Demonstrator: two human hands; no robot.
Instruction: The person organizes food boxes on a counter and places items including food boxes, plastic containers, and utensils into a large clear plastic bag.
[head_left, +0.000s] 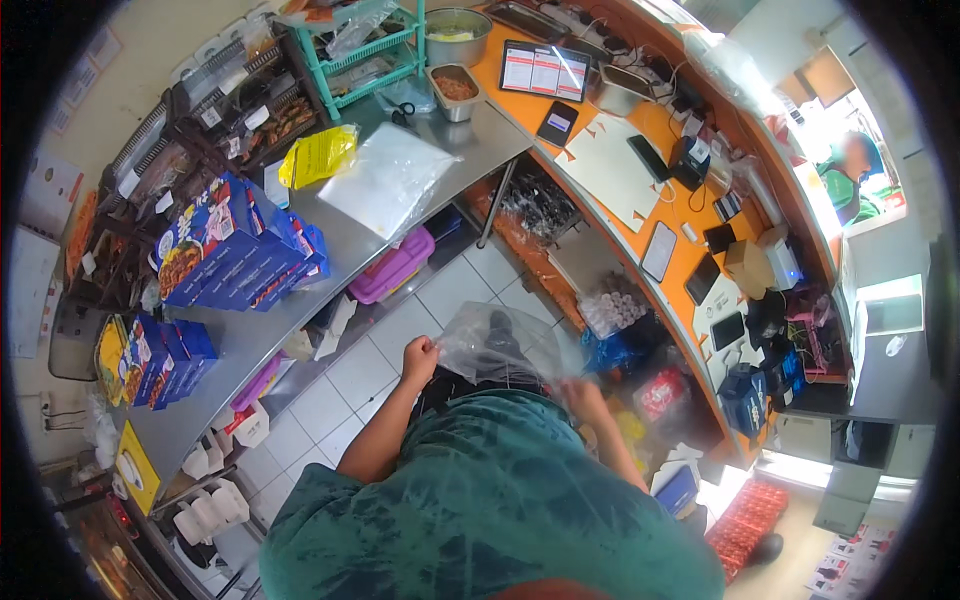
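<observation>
A clear plastic bag (491, 341) is stretched out in front of my body, above the tiled floor. My left hand (420, 361) pinches its left edge between thumb and fingers. At the bag's other side is my right hand (583, 399), blurred, with its fingers closed on the right edge. Through the film a dark shoe shows faintly. On the steel table (300, 330) ahead lies a stack of flat clear plastic bags (386, 180), next to a yellow packet (319, 157). Blue printed food boxes (225, 251) stand in rows at the left of that table.
Scissors (403, 112) and a steel pan of food (454, 88) sit at the table's far end. An orange counter (611, 195) curves along the right with a tablet (546, 71) and several phones. A purple lidded container (394, 264) rests below the table. Someone is beyond the window.
</observation>
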